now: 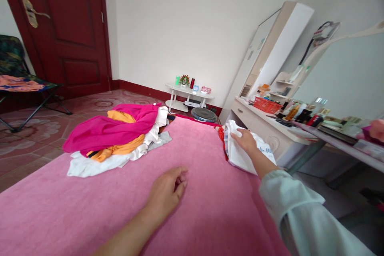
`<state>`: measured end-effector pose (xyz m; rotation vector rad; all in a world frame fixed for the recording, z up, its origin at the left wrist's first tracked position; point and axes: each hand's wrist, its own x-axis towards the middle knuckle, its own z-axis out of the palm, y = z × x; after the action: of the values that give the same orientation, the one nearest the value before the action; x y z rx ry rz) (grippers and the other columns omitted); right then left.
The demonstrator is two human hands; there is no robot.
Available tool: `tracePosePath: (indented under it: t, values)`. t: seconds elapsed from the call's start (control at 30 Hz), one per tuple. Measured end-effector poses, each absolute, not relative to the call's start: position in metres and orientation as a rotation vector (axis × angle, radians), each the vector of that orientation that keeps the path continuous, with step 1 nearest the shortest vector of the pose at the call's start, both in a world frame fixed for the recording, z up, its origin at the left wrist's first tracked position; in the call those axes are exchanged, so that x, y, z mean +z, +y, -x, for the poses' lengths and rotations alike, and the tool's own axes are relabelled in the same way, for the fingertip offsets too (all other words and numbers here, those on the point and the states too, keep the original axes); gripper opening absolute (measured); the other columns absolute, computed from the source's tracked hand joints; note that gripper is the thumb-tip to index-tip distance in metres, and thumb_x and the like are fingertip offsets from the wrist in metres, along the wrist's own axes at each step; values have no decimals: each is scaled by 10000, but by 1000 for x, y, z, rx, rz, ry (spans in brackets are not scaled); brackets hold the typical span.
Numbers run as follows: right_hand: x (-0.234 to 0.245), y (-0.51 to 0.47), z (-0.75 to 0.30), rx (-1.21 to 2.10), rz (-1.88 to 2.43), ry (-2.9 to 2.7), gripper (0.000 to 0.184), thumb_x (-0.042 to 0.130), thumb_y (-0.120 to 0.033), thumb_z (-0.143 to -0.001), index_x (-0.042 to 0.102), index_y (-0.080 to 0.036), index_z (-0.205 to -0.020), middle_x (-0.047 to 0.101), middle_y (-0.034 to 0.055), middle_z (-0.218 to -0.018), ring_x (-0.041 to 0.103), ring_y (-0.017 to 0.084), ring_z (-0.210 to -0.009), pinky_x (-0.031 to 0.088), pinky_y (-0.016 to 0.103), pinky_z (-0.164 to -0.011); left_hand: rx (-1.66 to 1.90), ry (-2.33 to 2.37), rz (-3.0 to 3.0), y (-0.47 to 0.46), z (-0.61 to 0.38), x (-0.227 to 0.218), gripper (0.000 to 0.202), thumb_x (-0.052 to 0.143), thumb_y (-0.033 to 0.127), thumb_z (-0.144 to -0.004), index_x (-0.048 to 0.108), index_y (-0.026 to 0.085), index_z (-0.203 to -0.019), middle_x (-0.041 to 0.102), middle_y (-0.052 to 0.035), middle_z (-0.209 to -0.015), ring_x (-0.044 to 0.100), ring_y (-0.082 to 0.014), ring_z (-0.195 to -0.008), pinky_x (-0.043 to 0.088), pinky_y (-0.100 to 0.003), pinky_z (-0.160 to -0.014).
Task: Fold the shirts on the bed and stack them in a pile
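A person's left hand [168,191] rests palm down on the pink bed [195,224]. The bare forearm stretches forward from the lower edge, the fingers are loosely curled, and the grip is released and holds nothing. The right hand [246,140] reaches out from a pale sleeve [300,212]. It lies on a white garment [240,158] at the bed's right edge, wrist straight and fingers bent over the cloth. Whether that grip pinches the fabric cannot be told. Well apart from both hands, a pile of clothes [120,136] topped in magenta sits at the bed's far left corner. A white dressing table [255,122] stands just beyond the garment and carries a red basket [266,105].
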<state>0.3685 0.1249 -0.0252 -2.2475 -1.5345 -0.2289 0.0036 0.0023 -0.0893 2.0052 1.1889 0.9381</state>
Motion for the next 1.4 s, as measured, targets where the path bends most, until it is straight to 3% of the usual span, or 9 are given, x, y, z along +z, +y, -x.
tracePosePath:
  t: [0.1, 0.23, 0.33, 0.5, 0.73, 0.97, 1.1, 1.2, 1.4]
  values:
    - [-53, 124, -348, -144, 2380, -1701, 717, 403, -655, -821, 355, -261, -1419, 226, 102, -1530, 201, 336, -1388, 199, 586, -1058, 940, 1185, -2009, 3, -4, -89, 318, 502, 170, -799, 618, 196, -1094, 657, -14, -840, 602, -159, -762, 430, -253, -710]
    - [-77, 113, -334, -85, 2438, -1889, 680, 378, -638, -847, 299, -311, -1437, 99, 58, -1564, 77, 318, -1418, 74, 614, -1074, 933, 1176, -2008, 3, -4, -88, 320, 498, 170, -799, 615, 191, -1096, 656, -15, -836, 601, -157, -752, 431, -253, -707]
    - [-71, 101, -336, -12, 2346, -1934, 613, 384, -608, -859, 401, -296, -1386, 206, 56, -1542, 168, 285, -1407, 137, 555, -1092, 933, 1171, -2006, 2, -3, -86, 313, 499, 170, -798, 617, 185, -1087, 659, -17, -835, 601, -156, -750, 432, -252, -703]
    - [-59, 60, -374, -271, 2065, -1667, 441, 344, -385, -908, 539, -193, -1254, 602, 90, -1229, 542, 209, -1137, 379, 349, -989, 922, 1167, -2031, 1, -2, -84, 298, 497, 159, -792, 630, 188, -1058, 661, -21, -840, 596, -160, -757, 431, -255, -704]
    - [-31, 24, -430, -706, 2304, -1351, 345, 415, -198, -811, 625, -150, -1080, 612, 143, -1127, 556, 278, -1043, 412, 384, -873, 923, 1168, -2074, 1, -3, -86, 295, 488, 159, -798, 626, 189, -1057, 654, -27, -867, 597, -166, -787, 432, -265, -726]
    - [-26, 70, -415, -870, 2159, -1369, 519, 348, -408, -903, 402, -183, -1367, 389, 135, -1433, 327, 311, -1305, 196, 524, -1064, 927, 1172, -2066, 1, -3, -89, 275, 494, 162, -799, 632, 197, -1035, 650, -19, -861, 596, -156, -772, 432, -258, -719]
    - [-69, 87, -424, -182, 2528, -1341, 665, 248, -655, -860, 347, -304, -1416, 266, 109, -1511, 216, 394, -1360, 181, 674, -1004, 918, 1169, -2052, 2, -5, -90, 267, 499, 153, -793, 634, 202, -1019, 647, -14, -847, 595, -154, -769, 428, -253, -711]
    - [-85, 91, -435, 99, 2626, -1358, 734, 174, -727, -825, 254, -351, -1450, 173, 69, -1549, 146, 384, -1390, 146, 667, -1033, 926, 1163, -2056, 3, -5, -91, 266, 507, 150, -789, 636, 205, -1015, 648, -13, -850, 593, -153, -771, 423, -250, -711]
    - [-84, 66, -424, 14, 2667, -1402, 717, 131, -655, -870, 180, -281, -1480, 145, 66, -1556, 133, 320, -1409, 131, 587, -1085, 948, 1143, -2074, 6, -3, -94, 273, 508, 153, -792, 635, 204, -1027, 653, -12, -845, 594, -152, -756, 424, -247, -702]
